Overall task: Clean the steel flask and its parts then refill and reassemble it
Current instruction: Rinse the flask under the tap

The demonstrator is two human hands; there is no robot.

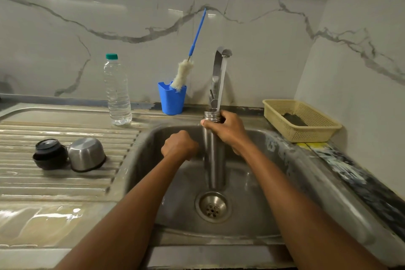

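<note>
The tall steel flask (214, 160) stands upright in the sink (274, 193), its open threaded mouth right under the tap (220, 76). My right hand (223, 127) grips the flask just below the threads. My left hand (179, 144) hovers beside the flask's body at mid-height, fingers curled; whether it touches the flask is hidden. On the draining board (43, 186) to the left lie the black stopper (49, 153) and the steel cup lid (86, 154), side by side. No water stream is plainly visible from the tap.
A clear plastic water bottle (117, 92) with a green cap stands behind the board. A blue cup (172, 99) holds a bottle brush (186, 66) by the wall. A beige basket (300, 119) with a dark scrub pad sits at the right. The drain (213, 206) lies below the flask.
</note>
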